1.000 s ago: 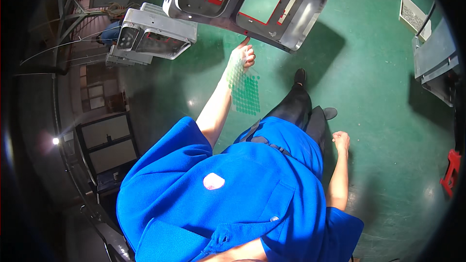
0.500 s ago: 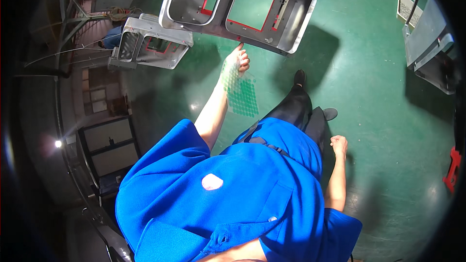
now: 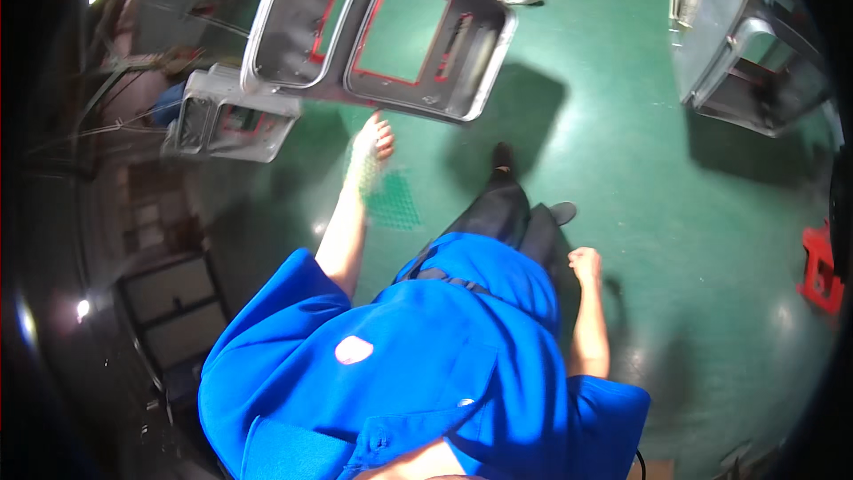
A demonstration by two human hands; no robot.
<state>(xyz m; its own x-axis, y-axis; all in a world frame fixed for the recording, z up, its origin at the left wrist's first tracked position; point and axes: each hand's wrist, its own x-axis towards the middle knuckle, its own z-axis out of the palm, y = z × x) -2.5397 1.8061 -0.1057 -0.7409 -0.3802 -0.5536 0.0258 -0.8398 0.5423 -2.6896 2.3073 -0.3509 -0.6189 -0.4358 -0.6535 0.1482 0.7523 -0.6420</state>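
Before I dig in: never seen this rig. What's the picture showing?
No robot: a person in a blue top uses bare hands. The picture comes from a head-worn fisheye camera, the left of two, looking down, so straight edges bend. The left hand seems to hold a blurred translucent sheet, near the lower edge of a grey housing with red-edged openings; contact is unclear. The right hand is curled, nothing visible in it. A red object is on the green floor, far right.

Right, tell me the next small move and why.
Probably bring the right hand over to the green-dotted sheet: that hand is out at the side, curled with nothing visible in it, while the left hand, where the sheet hangs, is raised near the lower edge of the grey casing.
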